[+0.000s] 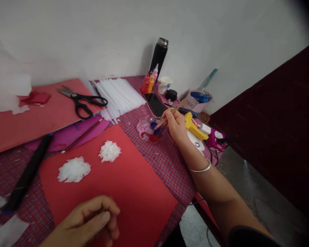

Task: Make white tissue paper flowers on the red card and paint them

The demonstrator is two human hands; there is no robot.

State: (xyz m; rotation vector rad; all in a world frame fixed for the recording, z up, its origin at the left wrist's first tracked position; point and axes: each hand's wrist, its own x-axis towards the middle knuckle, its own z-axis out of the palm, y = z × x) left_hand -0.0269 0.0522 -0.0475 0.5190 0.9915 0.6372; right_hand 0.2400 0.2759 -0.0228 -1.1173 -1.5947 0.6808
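A home craft corner: desk (170, 161) under checked cloth, scissors (83, 100), paint bottles (149, 82), glue gun (194, 127), plain wall behind.

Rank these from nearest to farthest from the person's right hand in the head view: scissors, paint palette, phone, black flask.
Measured from the right hand:
1. Paint palette, just left of the hand, under the brush tip.
2. Phone, just beyond the palette, lying flat.
3. Black flask, upright against the wall.
4. Scissors, far left on the red sheet.
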